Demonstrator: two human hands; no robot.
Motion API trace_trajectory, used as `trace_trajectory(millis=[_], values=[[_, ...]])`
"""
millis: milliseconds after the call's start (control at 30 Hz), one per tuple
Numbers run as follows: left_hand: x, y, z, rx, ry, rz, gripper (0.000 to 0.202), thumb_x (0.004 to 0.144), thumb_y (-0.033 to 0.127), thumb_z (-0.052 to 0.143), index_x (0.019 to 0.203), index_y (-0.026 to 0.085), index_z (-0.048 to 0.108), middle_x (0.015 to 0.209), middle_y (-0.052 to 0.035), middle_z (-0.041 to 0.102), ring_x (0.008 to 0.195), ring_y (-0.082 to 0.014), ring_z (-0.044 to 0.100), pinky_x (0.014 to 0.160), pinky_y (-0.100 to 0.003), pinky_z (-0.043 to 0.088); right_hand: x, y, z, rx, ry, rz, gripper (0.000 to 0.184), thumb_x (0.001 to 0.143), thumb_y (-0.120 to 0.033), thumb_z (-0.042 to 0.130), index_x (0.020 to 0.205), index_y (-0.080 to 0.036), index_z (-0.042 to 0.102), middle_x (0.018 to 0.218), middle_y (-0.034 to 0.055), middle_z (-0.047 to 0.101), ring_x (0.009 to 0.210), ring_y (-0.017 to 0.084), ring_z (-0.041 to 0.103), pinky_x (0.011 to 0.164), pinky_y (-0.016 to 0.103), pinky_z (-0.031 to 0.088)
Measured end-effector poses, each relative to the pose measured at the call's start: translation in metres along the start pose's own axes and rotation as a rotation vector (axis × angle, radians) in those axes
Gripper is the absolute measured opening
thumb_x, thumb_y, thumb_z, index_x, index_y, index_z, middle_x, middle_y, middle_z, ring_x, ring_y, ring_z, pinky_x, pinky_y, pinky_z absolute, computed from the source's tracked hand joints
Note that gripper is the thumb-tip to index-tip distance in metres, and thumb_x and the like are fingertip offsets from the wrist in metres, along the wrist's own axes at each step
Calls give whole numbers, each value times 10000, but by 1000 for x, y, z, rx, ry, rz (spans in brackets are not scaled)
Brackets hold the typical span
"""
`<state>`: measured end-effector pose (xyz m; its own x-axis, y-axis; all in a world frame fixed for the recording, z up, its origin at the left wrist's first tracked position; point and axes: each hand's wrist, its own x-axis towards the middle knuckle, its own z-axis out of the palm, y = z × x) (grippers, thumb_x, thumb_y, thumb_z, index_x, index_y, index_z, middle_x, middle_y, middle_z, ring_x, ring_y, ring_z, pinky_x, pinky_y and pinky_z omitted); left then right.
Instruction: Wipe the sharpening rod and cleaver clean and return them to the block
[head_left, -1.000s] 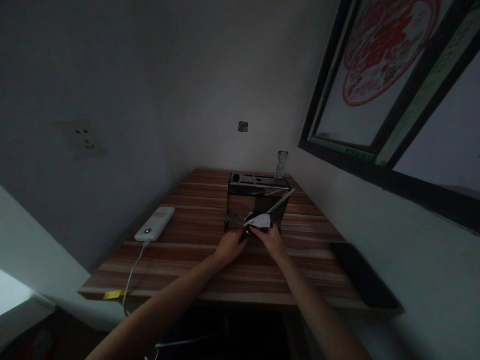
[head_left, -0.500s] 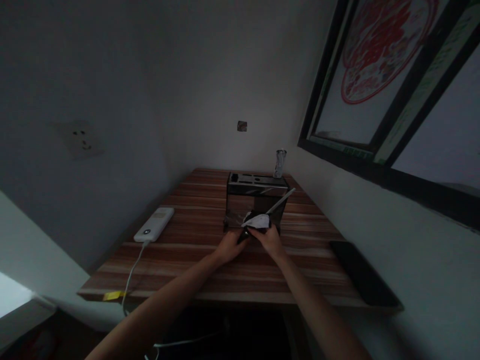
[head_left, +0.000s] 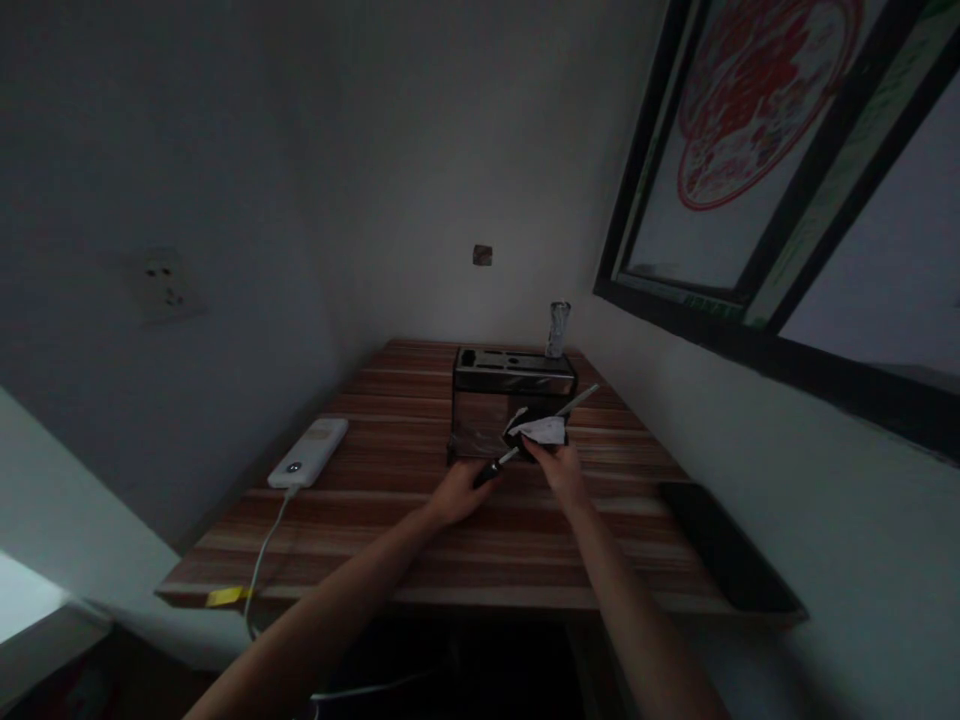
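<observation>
My left hand [head_left: 459, 492] is closed round the black handle [head_left: 487, 473] of a long, thin metal rod or blade [head_left: 577, 400]; its exact kind is hard to tell in the dim light. It slants up to the right. My right hand [head_left: 559, 468] pinches a crumpled black and white cloth [head_left: 541, 430] wrapped around the middle of the metal, hiding that part. Just behind both hands stands a dark box-shaped rack [head_left: 516, 380] with slots in its top and a see-through front.
A wood-grain table [head_left: 390, 540] lies under everything. A white power bank [head_left: 309, 452] with a cable lies left, a black phone-like slab [head_left: 727, 545] right. A clear glass [head_left: 557, 330] stands behind the rack. Walls enclose the back and sides; a framed window [head_left: 750, 150] is at right.
My right hand and the cloth have slid right along the metal, away from the handle, baring a short piece near it. My left hand stays almost in place.
</observation>
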<state>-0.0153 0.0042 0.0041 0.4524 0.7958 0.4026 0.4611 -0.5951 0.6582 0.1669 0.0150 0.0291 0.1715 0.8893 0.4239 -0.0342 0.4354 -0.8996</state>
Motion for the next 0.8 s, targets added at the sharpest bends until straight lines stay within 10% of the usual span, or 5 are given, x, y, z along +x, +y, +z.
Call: trace_trajectory(millis=[800], values=[[-3, -4, 4, 82, -147, -7, 209, 795, 278, 516, 820, 123, 654, 693, -17, 628, 641, -140, 561, 586, -202, 394, 24, -16, -39, 361, 676, -221, 340, 665, -321, 666, 984, -217, 609, 1103, 19, 627, 1008, 181, 592, 849, 340, 483]])
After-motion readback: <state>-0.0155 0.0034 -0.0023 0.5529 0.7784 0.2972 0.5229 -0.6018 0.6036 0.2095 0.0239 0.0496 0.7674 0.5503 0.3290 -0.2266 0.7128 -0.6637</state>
